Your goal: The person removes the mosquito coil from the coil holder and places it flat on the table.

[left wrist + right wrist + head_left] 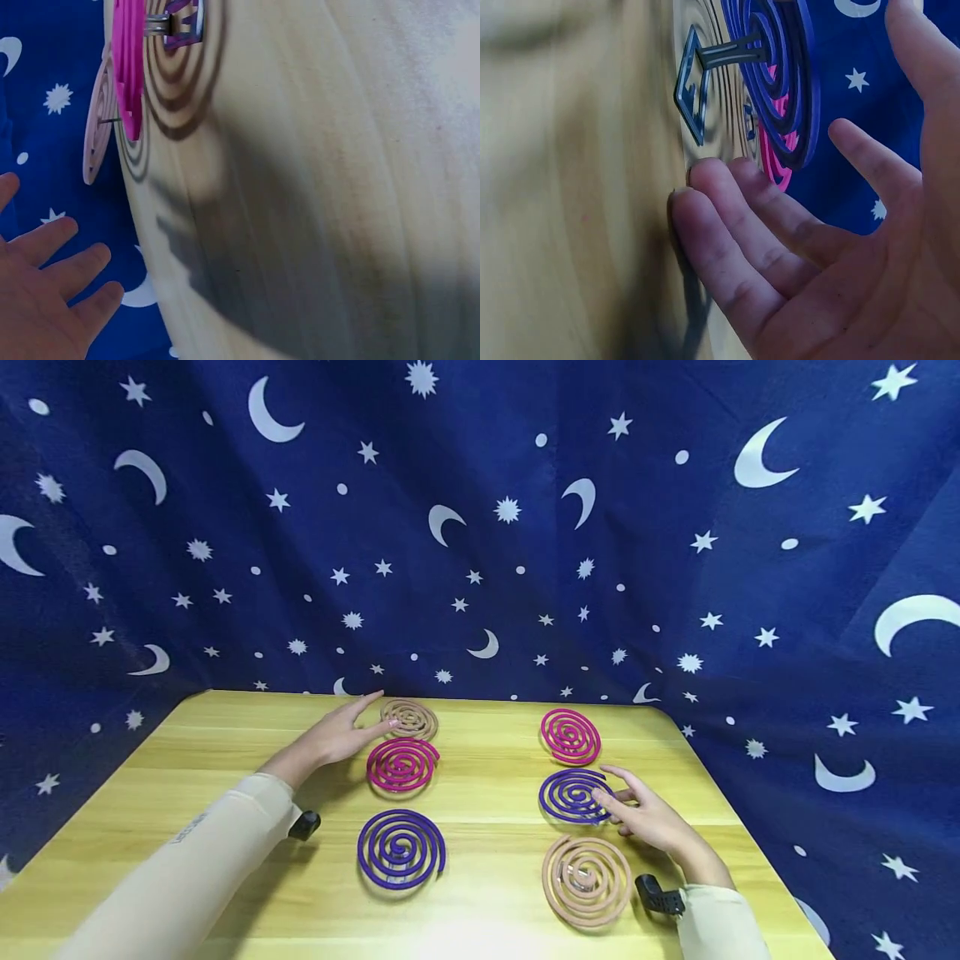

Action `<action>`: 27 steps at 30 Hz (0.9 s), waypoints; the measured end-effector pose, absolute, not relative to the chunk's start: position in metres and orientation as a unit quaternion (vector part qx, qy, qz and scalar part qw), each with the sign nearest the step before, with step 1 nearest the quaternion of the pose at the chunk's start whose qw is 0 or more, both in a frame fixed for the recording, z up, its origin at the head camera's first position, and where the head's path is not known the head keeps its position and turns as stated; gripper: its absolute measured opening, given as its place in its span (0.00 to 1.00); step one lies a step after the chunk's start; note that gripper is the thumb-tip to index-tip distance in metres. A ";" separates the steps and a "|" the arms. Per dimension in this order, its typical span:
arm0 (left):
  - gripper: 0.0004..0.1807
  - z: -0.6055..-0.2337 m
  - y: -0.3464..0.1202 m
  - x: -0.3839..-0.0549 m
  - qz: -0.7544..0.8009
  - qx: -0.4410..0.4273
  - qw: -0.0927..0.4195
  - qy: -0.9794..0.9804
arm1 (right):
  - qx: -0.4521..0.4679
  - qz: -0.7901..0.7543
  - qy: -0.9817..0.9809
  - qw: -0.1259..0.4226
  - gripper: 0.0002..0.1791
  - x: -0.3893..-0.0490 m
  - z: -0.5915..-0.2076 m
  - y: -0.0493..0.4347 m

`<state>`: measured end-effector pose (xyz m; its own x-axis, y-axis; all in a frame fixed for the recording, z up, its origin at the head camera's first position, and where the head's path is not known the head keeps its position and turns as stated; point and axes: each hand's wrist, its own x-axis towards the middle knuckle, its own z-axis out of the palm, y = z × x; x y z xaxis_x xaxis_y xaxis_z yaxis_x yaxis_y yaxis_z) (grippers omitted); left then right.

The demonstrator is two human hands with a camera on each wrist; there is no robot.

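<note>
My left hand (337, 739) reaches over the back left with fingers spread and holds nothing. Its thumb tip overlaps a tan mosquito coil (412, 720) in the head view. Just nearer is a magenta mosquito coil (401, 766); in the left wrist view, both coils stand off the table on small metal stands. My right hand (651, 817) is beside the right purple mosquito coil (573, 795), thumb and forefinger apart at its right edge. In the right wrist view, the lower fingertips lie close to the wood, near the coil's metal stand (735, 52).
At the front left is another purple coil (401, 849). A tan coil (587, 882) sits at the front right, and a magenta coil (571, 737) at the back right. All rest on a light wooden table (487, 843), with a blue star-and-moon curtain (480, 460) behind.
</note>
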<state>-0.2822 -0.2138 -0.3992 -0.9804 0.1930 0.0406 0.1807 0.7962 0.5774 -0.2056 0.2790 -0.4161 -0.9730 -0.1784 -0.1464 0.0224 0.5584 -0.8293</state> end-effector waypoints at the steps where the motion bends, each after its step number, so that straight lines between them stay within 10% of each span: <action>1: 0.50 -0.401 -0.212 -0.283 0.308 0.096 0.014 0.947 | -0.044 -0.469 0.876 0.106 0.37 -0.204 -0.418 0.281; 27: 0.37 -0.422 -0.191 -0.304 0.366 0.063 0.046 0.927 | -0.095 -0.483 0.867 0.080 0.35 -0.209 -0.435 0.281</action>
